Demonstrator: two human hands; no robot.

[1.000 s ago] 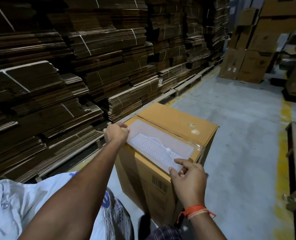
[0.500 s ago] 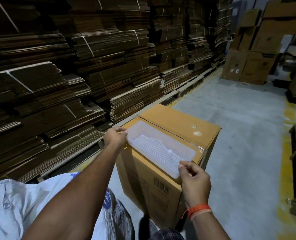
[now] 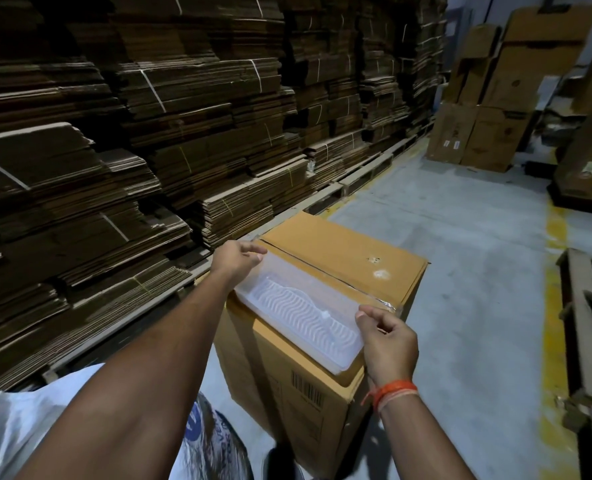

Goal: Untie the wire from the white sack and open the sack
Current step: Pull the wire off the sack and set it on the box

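A clear plastic tray (image 3: 301,310) with a wavy ribbed bottom lies on top of a tall brown cardboard box (image 3: 350,258). My left hand (image 3: 233,259) pinches the tray's far left corner. My right hand (image 3: 388,336), with an orange thread band on the wrist, pinches the tray's near right end. A white sack (image 3: 17,420) with blue print lies low at the bottom left, under my left arm; only part of it shows. No wire is visible on it.
Tall stacks of flattened, strapped cartons (image 3: 149,133) on pallets fill the left side. More brown boxes (image 3: 488,109) stand at the far right. A wooden pallet (image 3: 585,323) sits at the right edge beside a yellow floor line (image 3: 554,306). Grey concrete floor lies between.
My right hand has shifted along the tray's near end and taken a pinch grip on its edge. The left hand stays on the far corner. The view has drifted slightly.
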